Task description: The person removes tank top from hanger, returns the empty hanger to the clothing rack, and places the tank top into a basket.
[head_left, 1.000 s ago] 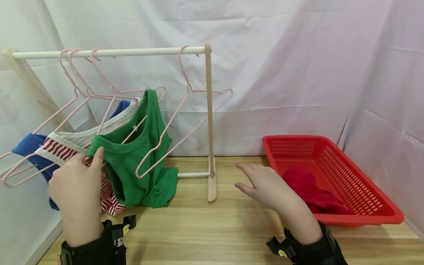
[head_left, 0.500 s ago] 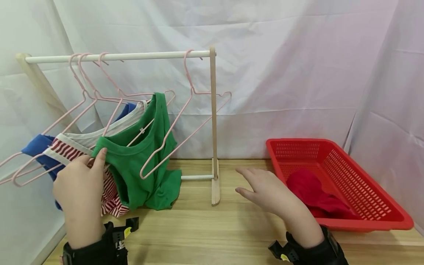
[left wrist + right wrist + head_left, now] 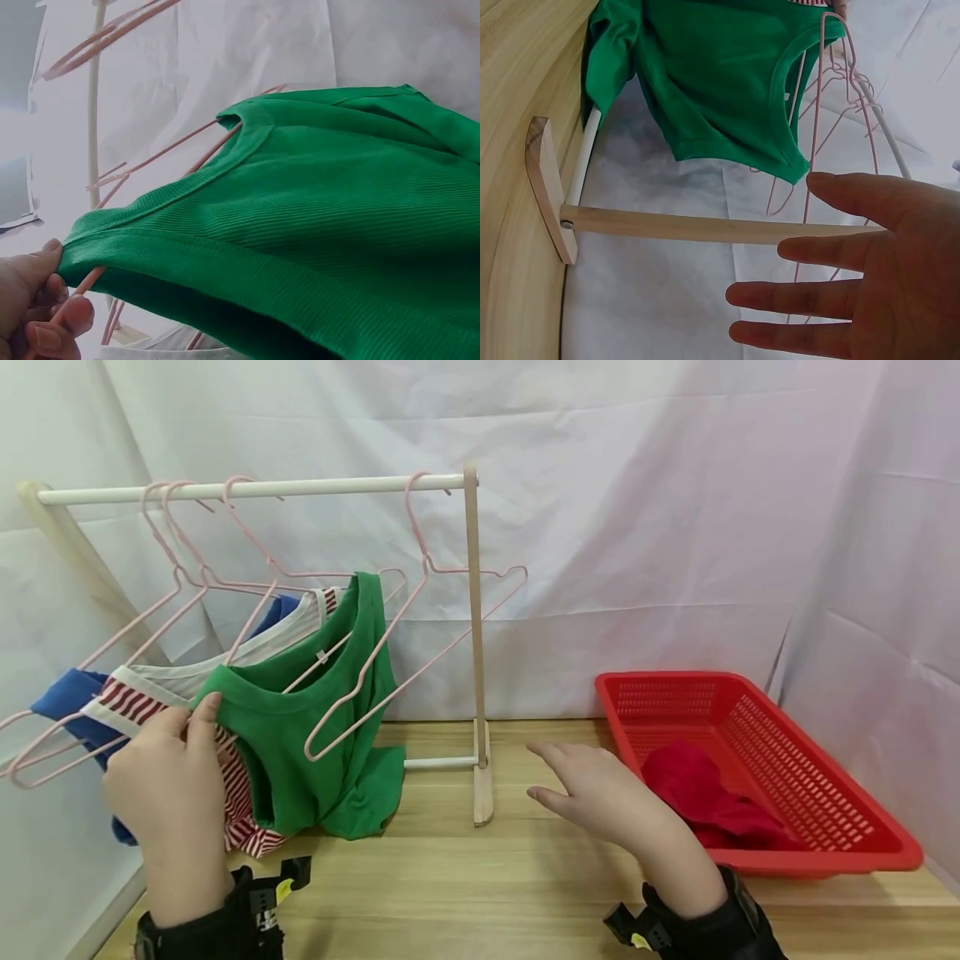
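In the head view my left hand [image 3: 167, 785] pinches the left shoulder of a green tank top [image 3: 315, 727], which hangs on a pink wire hanger [image 3: 272, 564]. The left wrist view shows the thumb on the green strap [image 3: 90, 236], with the fingers curled by the hanger's end. An empty pink hanger [image 3: 417, 531] hangs in front, nearer the rack's right post. My right hand [image 3: 600, 793] hovers over the table with fingers spread, holding nothing. In the right wrist view its straight fingers [image 3: 802, 298] overlap the wooden post [image 3: 675, 226]; contact is not evident.
Behind the green top hang a red-and-white striped top [image 3: 142, 702] and a blue garment [image 3: 63, 693]. The white rod [image 3: 330, 487] spans the rack. At right, a red basket [image 3: 663, 677] holds a crumpled red cloth [image 3: 705, 797]. A white curtain [image 3: 637, 527] backs the table.
The green top's hanger hook has slid slightly right along the rod, and its left shoulder has shifted a little left with my left hand. My right hand has hardly moved.
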`<state>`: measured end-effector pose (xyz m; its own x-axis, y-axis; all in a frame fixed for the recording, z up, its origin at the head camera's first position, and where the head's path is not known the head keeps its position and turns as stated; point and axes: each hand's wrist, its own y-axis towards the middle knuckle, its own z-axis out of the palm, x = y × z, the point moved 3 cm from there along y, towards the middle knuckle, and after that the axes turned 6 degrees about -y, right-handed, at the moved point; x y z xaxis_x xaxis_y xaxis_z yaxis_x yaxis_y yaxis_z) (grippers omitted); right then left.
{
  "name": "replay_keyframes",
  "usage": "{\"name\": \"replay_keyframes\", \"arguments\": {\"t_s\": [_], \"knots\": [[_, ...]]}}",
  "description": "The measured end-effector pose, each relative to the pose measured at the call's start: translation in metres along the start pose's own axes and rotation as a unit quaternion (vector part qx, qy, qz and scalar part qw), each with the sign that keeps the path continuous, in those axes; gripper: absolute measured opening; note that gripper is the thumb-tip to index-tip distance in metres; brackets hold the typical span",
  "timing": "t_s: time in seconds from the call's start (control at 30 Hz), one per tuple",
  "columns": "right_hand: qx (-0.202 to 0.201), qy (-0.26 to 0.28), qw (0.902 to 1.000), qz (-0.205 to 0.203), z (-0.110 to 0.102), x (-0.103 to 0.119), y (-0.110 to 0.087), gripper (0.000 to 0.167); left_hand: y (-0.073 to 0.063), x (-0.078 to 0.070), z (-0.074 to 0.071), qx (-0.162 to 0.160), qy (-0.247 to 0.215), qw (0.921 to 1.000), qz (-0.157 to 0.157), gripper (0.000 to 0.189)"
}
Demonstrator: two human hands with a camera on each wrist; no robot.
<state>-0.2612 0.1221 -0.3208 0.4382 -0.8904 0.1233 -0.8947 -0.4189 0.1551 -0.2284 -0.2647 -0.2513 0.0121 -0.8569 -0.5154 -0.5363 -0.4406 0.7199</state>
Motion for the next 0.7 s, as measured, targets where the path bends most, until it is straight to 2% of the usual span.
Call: {"name": "replay_keyframes", "arguments": {"t_s": [0.17, 0.3, 0.5, 0.7], "knots": [[0.003, 0.002, 1.0, 0.009, -0.003, 0.0, -0.001, 0.06, -0.001, 0.003, -0.002, -0.028, -0.018, 0.9994, 0.01, 0.061], [0.002, 0.003, 1.0, 0.009, -0.004, -0.003, -0.004, 0.06, -0.002, 0.005, -0.005, -0.041, -0.033, 0.9986, 0.007, 0.063], [-0.002, 0.001, 1.0, 0.003, -0.003, -0.006, -0.004, 0.06, -0.002, 0.006, -0.011, -0.046, -0.056, 0.9974, 0.004, 0.061], [-0.003, 0.006, 1.0, 0.002, 0.0, -0.006, 0.0, 0.059, 0.002, 0.014, -0.02, -0.045, -0.05, 0.9976, -0.013, 0.058]]}}
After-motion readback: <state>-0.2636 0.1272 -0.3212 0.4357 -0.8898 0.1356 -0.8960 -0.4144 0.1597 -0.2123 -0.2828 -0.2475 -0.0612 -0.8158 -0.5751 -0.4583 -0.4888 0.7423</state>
